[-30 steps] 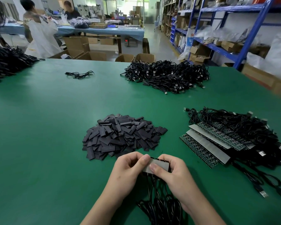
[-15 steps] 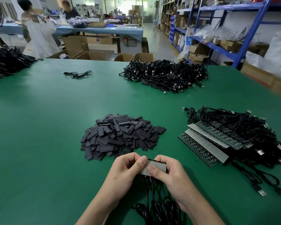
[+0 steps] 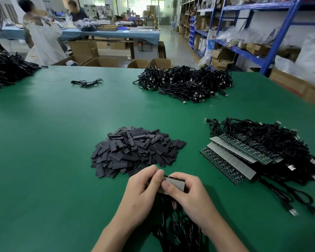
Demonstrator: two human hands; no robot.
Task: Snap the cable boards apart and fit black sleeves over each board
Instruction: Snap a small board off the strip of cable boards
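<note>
Grey board strip [image 3: 174, 184] pinched in hands; black sleeves [image 3: 136, 150] heaped beyond.

Nothing here can be read. The white tags [image 3: 290, 167] on the cables [image 3: 273, 142], right of the fingers [image 3: 158, 176], may carry print, but it is too small to make out.
</note>
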